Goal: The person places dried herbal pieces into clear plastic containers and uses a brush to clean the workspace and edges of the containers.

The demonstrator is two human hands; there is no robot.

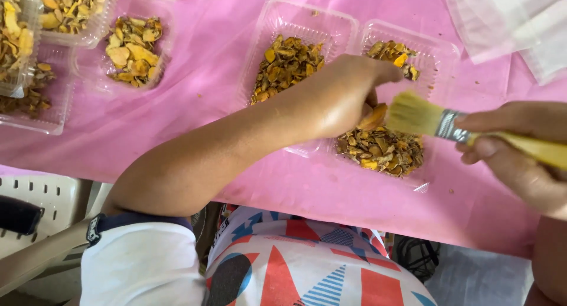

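My left hand (pixel 348 93) reaches across a clear plastic tray (pixel 440 52) of dried yellow-brown slices and pinches one orange slice (pixel 374 117) between its fingers. My right hand (pixel 520 146) grips a flat paintbrush with a yellow handle (pixel 534 147) and metal ferrule. The pale bristles (pixel 412 113) touch the held slice, just above the heap of slices (pixel 384 149) in the tray's near part.
A second clear tray (pixel 277 22) of slices stands to the left on the pink table cover (pixel 207 87). Several more filled trays (pixel 133 49) sit at the far left. Clear plastic bags (pixel 508 19) lie top right. A white plastic chair (pixel 41 199) is lower left.
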